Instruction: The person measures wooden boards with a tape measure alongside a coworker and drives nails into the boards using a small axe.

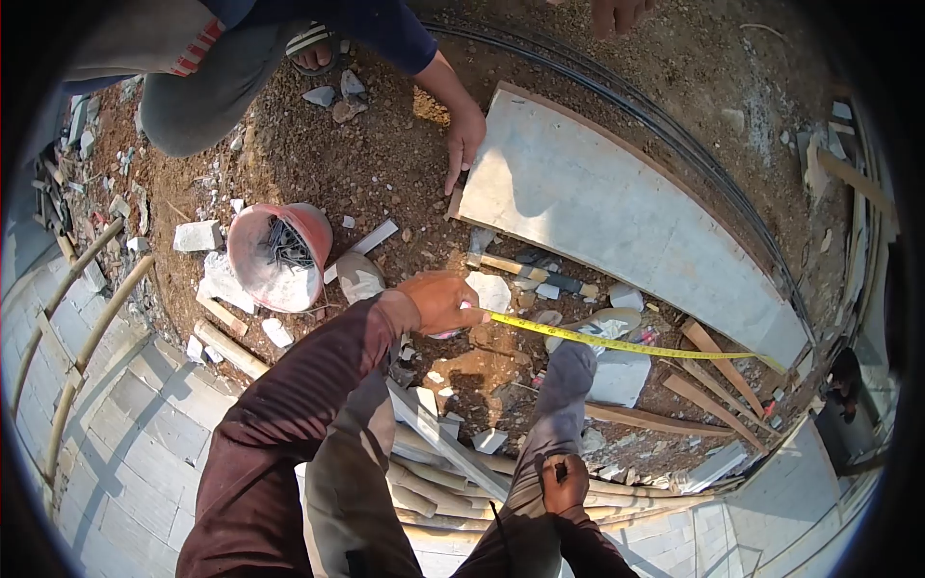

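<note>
My left hand [438,302] is closed around a tape measure, its case mostly hidden by the fingers. The yellow blade [617,342] stretches right, its far end near the lower right end of a long pale panel [617,212] on the dirt. My right hand [565,482] is closed near my right knee, with a small dark thing in its grip that I cannot make out. A co-worker's hand [465,135] touches the panel's upper left corner.
A reddish bucket [275,255] with dark metal pieces lies tilted at left. A hammer [535,273] lies below the panel. Wood strips [718,385], poles [434,491] and broken stones surround my legs. Black rods [665,120] curve behind the panel. Another hand [617,14] shows at the top edge.
</note>
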A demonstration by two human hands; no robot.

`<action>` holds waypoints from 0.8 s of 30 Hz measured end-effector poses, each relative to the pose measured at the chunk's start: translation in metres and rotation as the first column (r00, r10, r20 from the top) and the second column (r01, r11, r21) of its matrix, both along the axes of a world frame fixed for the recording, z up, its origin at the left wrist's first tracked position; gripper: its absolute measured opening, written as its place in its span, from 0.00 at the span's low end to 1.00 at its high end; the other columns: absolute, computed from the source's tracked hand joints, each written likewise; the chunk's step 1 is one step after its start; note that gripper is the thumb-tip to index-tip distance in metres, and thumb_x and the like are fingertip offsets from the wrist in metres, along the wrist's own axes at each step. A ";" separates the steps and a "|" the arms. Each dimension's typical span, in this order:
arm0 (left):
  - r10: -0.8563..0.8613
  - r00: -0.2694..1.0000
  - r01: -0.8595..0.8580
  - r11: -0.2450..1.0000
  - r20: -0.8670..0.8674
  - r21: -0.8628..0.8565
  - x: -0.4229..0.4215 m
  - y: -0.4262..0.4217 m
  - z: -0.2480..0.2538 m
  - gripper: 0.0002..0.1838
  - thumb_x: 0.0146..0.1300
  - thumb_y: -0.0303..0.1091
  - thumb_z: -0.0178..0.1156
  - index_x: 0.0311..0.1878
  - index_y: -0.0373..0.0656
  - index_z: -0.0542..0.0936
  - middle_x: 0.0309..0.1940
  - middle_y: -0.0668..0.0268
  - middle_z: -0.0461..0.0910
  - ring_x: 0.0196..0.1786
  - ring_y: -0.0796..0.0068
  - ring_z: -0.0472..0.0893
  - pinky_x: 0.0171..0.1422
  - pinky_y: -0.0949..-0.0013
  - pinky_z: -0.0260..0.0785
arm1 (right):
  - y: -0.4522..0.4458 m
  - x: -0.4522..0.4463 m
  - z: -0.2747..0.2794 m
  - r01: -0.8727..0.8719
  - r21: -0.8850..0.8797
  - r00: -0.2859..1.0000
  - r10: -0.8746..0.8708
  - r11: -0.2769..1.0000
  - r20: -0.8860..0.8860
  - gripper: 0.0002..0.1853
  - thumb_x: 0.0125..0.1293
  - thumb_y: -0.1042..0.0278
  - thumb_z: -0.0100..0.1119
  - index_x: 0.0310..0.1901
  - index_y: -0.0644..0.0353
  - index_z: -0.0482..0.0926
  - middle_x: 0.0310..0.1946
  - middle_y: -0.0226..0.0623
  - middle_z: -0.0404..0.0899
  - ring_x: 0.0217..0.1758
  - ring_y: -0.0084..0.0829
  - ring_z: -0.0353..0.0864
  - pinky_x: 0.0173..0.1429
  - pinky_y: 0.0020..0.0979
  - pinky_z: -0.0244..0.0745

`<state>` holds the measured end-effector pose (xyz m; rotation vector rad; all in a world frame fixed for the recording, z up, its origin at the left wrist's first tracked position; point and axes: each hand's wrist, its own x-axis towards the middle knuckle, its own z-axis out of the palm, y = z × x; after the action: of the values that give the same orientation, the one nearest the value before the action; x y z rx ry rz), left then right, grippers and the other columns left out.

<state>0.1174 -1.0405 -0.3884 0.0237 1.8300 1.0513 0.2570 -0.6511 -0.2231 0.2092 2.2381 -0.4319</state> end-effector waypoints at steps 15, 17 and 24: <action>-0.226 0.970 0.231 0.972 0.090 -0.047 -0.033 0.192 0.013 0.27 0.63 0.61 0.57 0.42 0.44 0.86 0.35 0.50 0.85 0.42 0.48 0.85 0.51 0.52 0.76 | 0.064 -0.022 0.018 0.265 -0.098 0.963 -0.267 0.959 -0.014 0.13 0.57 0.60 0.67 0.35 0.61 0.81 0.33 0.48 0.80 0.41 0.53 0.81 0.47 0.46 0.75; -0.158 0.987 0.158 0.988 0.038 0.004 -0.021 0.201 -0.008 0.30 0.61 0.64 0.60 0.47 0.43 0.86 0.36 0.48 0.86 0.42 0.49 0.85 0.48 0.53 0.76 | 0.065 -0.028 0.023 0.374 -0.147 0.927 -0.366 0.916 0.080 0.12 0.57 0.61 0.66 0.35 0.61 0.82 0.33 0.46 0.81 0.41 0.51 0.81 0.47 0.46 0.75; -0.144 0.967 0.163 0.984 0.210 -0.076 -0.033 0.205 0.016 0.48 0.54 0.70 0.64 0.67 0.40 0.72 0.47 0.45 0.84 0.54 0.45 0.83 0.62 0.55 0.73 | 0.084 -0.007 0.008 0.390 -0.158 0.921 -0.386 0.907 0.053 0.09 0.58 0.63 0.65 0.34 0.60 0.82 0.33 0.45 0.81 0.40 0.48 0.82 0.47 0.43 0.76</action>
<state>0.0844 -0.8352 -0.3721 0.0020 1.6605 0.8274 0.2500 -0.5669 -0.2149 0.5745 2.1242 -0.8224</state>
